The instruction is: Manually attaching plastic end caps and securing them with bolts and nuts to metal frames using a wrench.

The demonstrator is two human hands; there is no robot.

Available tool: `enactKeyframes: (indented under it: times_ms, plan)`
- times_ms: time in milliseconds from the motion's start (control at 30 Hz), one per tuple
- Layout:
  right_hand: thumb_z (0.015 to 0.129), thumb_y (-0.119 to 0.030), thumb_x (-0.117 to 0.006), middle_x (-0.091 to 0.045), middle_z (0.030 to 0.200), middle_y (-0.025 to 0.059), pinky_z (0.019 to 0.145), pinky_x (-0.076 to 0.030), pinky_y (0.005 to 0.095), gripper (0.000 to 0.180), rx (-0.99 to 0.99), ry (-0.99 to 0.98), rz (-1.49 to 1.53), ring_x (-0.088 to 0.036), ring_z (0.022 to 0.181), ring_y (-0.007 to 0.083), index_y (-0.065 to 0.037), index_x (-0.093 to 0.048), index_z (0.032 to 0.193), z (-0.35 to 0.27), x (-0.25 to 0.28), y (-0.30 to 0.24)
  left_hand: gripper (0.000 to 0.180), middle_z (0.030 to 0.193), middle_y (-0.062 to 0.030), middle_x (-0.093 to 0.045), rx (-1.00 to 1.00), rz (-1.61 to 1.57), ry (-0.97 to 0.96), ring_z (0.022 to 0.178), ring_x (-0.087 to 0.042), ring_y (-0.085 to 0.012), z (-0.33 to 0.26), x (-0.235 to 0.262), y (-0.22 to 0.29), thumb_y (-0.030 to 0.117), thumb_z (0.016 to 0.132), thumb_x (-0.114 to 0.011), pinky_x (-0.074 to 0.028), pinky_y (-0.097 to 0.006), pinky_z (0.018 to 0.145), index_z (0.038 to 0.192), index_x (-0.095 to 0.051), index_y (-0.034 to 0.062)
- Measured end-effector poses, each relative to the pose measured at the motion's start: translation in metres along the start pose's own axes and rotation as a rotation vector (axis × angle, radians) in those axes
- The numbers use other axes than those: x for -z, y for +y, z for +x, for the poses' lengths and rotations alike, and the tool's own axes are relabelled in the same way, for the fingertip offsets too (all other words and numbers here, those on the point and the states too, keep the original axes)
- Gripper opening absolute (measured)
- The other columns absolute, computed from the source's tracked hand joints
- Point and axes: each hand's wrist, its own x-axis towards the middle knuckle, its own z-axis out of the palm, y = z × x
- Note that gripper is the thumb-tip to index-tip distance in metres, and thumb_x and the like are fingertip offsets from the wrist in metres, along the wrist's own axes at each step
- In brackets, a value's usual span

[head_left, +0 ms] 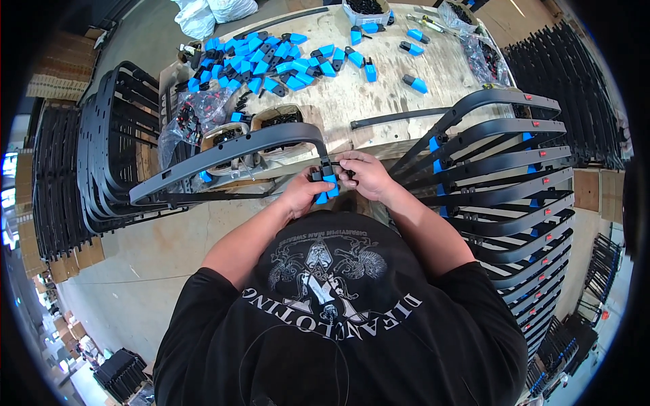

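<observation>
A grey floor (145, 271) spreads around a pale wooden table (318, 95) at twelve o'clock from the person, with white bags (227, 9) on the floor past its far edge at eleven. Just ahead of the person's body, the left hand (298, 194) has its grip closed around blue-and-black pieces (331, 187) at the near end of a curved black frame (271, 137), which reaches out toward nine o'clock. At the three o'clock side of that end, the right hand (371, 177) has its grip pinched in on a small dark piece (349, 174), too small to identify; whether it touches the frame I cannot tell. A heap of loose blue parts (254, 61) lies on the table at eleven o'clock, with an open box (279, 116) of dark bits nearer the hands and a clear bag (191, 123) of small red and black parts at ten. A black bar (399, 119) lies on the table between one and two. More black frames stand stacked at three (518, 186) and at nine (108, 145).
</observation>
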Motion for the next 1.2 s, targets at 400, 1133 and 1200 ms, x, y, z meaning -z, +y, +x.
enactKeyframes:
  times_ms: [400,1133,1200]
  plan:
    - [0.1,-0.016,-0.062,-0.061,0.083,0.0059,0.051,-0.038,0.0249,0.015,-0.043,0.019,0.123,-0.053,0.065,0.0131,-0.002,-0.062,0.106,0.012,-0.002,0.004,0.042,0.115,-0.0093,-0.07,-0.06,-0.144,-0.051,0.105,-0.066,-0.0191,0.009,0.009,0.0,-0.002,0.085,-0.075,-0.052,-0.034,0.094,0.124,-0.058,0.0002]
    - [0.103,-0.037,-0.055,-0.061,0.071,0.011,0.066,-0.047,0.0348,0.049,0.23,0.396,-1.185,-0.055,0.067,0.0157,0.01,-0.067,0.094,0.027,-0.019,0.001,0.042,0.105,-0.0077,-0.068,0.087,0.073,0.075,0.094,-0.067,-0.0184,-0.025,-0.01,0.035,0.001,0.083,-0.078,-0.054,-0.035,0.086,0.119,-0.058,-0.0016]
    - [0.103,-0.037,-0.054,-0.061,0.072,0.0103,0.066,-0.046,0.0341,0.048,0.189,0.394,-1.135,-0.055,0.067,0.0159,0.009,-0.068,0.095,0.025,-0.024,0.0,0.04,0.104,-0.0078,-0.068,0.04,0.054,0.062,0.093,-0.066,-0.018,-0.027,-0.008,0.033,0.002,0.083,-0.079,-0.054,-0.034,0.085,0.118,-0.059,-0.0012]
